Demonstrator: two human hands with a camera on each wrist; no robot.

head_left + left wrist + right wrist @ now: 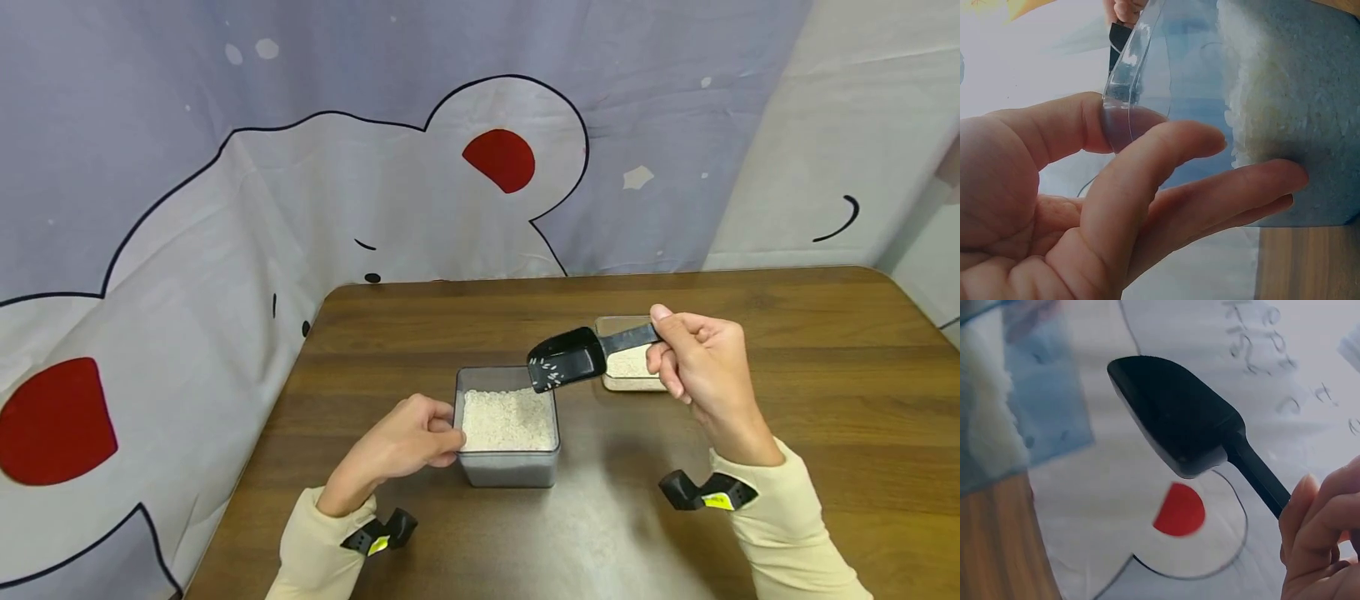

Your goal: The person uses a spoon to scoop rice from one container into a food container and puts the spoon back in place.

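Note:
A clear square plastic container stands on the table, holding a large amount of white rice. My left hand pinches its left wall near the rim, thumb over the edge and fingers along the outside; the left wrist view shows these fingers against the wall. Raised to the right of the container, my right hand grips a black scoop by its handle. The scoop's bowl hangs over the container's back right corner, with only a few grains of rice in it.
Behind the scoop, a second, lower clear container with some rice sits on the wooden table, partly hidden by my right hand. A printed curtain hangs along the table's back and left edges.

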